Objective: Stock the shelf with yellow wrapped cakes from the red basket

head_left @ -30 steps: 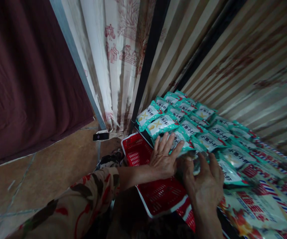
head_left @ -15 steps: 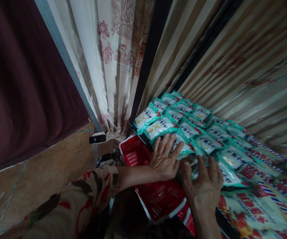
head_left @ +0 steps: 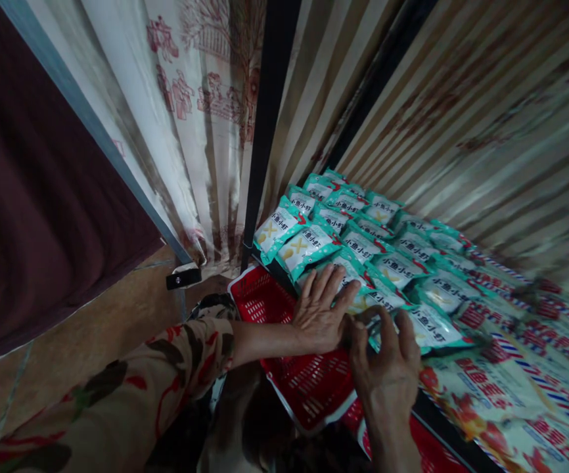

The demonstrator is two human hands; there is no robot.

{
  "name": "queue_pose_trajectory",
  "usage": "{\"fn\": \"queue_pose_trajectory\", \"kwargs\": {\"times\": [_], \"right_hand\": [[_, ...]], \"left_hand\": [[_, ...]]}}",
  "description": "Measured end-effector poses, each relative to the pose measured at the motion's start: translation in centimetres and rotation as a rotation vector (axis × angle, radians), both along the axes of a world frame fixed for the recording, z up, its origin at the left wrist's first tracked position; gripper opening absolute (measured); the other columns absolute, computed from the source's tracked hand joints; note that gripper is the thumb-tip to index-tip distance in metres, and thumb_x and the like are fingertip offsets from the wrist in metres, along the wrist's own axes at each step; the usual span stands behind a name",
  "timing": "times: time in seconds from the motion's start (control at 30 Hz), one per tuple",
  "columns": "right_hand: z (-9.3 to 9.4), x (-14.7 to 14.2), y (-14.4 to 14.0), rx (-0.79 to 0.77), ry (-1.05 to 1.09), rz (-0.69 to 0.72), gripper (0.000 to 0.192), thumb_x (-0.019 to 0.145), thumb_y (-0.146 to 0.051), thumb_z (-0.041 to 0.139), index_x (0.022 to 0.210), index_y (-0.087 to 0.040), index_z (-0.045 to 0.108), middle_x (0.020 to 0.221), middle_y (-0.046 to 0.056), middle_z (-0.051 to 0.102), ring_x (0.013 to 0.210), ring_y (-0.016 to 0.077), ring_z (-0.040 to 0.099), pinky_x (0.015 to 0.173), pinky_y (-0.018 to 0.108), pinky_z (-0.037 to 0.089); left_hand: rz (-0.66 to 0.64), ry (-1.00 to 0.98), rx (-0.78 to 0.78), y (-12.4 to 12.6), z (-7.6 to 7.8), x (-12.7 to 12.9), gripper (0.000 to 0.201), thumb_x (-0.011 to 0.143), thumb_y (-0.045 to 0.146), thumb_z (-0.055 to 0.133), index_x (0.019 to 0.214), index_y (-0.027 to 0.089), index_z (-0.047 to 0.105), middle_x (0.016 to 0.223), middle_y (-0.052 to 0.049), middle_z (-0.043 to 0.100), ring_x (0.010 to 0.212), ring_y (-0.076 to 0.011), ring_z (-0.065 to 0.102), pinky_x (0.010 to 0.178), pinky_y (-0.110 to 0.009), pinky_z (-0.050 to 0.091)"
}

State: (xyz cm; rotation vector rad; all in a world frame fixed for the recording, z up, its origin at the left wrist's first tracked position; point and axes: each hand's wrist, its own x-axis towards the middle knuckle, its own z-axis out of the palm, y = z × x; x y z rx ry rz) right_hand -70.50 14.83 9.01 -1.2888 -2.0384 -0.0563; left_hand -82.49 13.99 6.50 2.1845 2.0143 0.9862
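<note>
On green snack packets [head_left: 387,299], 2 hands [head_left: 321,312] rest.

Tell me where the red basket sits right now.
In the head view the red basket sits low and centre, below the left hand and right hand, against the near edge of the green snack packets.

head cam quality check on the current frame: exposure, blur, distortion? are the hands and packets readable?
Head view: dim overall, the maroon curtain nearly crushed to dark; strong wide-angle stretch, so the black post leans; corrugated wall smeared toward the right edge. Left hand and right hand are fairly sharp, lying on the green packets, whose print is readable near centre. Red basket clear.
</note>
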Motion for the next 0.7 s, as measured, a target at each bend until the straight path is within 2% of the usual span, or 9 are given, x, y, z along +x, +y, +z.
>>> {"fn": "queue_pose_trajectory", "kwargs": {"times": [0.23,0.37,0.47,0.7], "right_hand": [[-0.8,-0.7,-0.5,-0.009,0.042,-0.046,0.055,0.086,-0.039,0.049,0.129,-0.004,0.049,0.136,0.023,0.044,0.123,0.035,0.045,0.099,0.05,0.04],[-0.8,-1.0,-0.7,0.032,0.038,-0.06,0.052,0.087,-0.037,0.049,0.128,-0.006,0.05,0.137,0.023,0.043,0.125,0.0352,0.042,0.099,0.052,0.039],[-1.1,-1.1,-0.5,0.051,0.038,-0.021,0.049,0.088,-0.035,0.048,0.128,-0.005,0.05,0.137,0.024,0.042,0.125,0.0345,0.042,0.099,0.052,0.038],[-2.0,-0.9,0.1,0.017,0.053,0.024,0.047,0.09,-0.032,0.047,0.129,-0.006,0.047,0.138,0.023,0.04,0.128,0.0303,0.039,0.102,0.05,0.037]], "left_hand": [[-0.001,-0.034,-0.025,-0.1,0.8,-0.4,0.063,0.088,0.034,0.038,0.146,0.021,0.017,0.154,-0.004,0.013,0.141,-0.0246,-0.002,0.114,-0.048,0.01],[-0.014,0.002,-0.046,-0.1,1.1,-1.0,0.072,0.083,0.032,0.045,0.146,0.015,0.015,0.155,-0.009,0.006,0.141,-0.0288,-0.006,0.113,-0.05,0.007],[0.003,-0.012,-0.044,-0.2,0.9,-1.5,0.075,0.082,0.032,0.048,0.146,0.014,0.013,0.154,-0.013,0.001,0.14,-0.0303,-0.006,0.112,-0.052,0.008],[0.046,-0.023,0.039,-0.3,0.3,-1.2,0.065,0.086,0.029,0.044,0.144,0.015,0.019,0.154,-0.014,0.004,0.141,-0.0297,-0.003,0.112,-0.054,0.011]]}}
